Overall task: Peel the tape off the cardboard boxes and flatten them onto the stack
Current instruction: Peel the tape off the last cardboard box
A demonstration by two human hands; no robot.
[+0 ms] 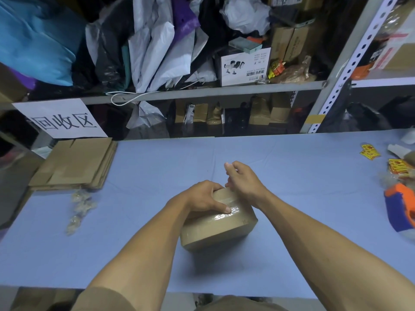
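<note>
step in hand looks like the tape peel, early on: a sealed cardboard box sits mid-bench on the blue bench, just in front of the person, flaps closed w/ clear tape running over the top. left hand grips the box's far-left top edge, fingers curled over it, thumb pressed flat on the tape. right hand works at the far top edge; its lower fingers seem to pinch or pick at the tape end, upper fingers lifted apart, but the actual contact is behind the hand so can't tell for sure. next move prob. needs a firm hold on the tape end, then a steady pull toward the body while the left hand keeps the box from sliding. stack of flattened boxes lies at the bench's far-left corner, well apart from the box, w/ crumpled tape wads just beside it. hard to make out: how much tape is lifted, if any; box's far side & underside hidden; orange-blue tape dispenser cut off at right edge.
</note>
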